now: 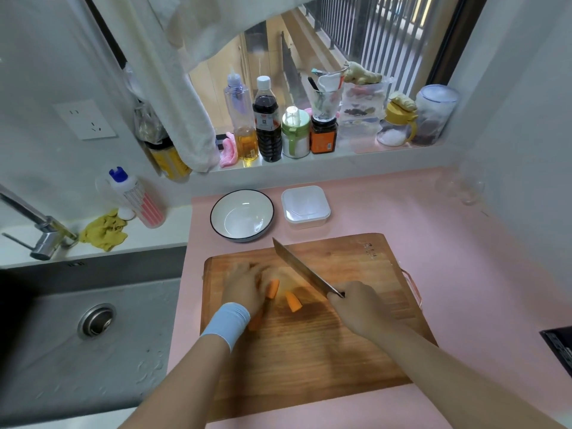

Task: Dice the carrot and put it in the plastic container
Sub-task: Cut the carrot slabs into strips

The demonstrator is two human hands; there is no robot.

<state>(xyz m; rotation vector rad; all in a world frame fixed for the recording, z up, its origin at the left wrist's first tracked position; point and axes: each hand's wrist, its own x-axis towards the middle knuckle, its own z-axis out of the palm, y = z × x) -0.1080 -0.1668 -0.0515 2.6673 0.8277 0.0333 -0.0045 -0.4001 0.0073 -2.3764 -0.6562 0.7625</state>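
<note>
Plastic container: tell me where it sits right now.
In the head view, the plastic container sits on the pink counter just beyond the cutting board, immediately right of the white bowl, below the windowsill.

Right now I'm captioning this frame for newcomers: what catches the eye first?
The knife in the right hand, raised over the wooden cutting board. Beside it, the left hand holds an orange carrot, one cut piece lying loose.

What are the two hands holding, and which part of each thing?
The right hand grips the knife by its handle, blade raised. The left hand holds a carrot piece by its side on the cutting board.
</note>
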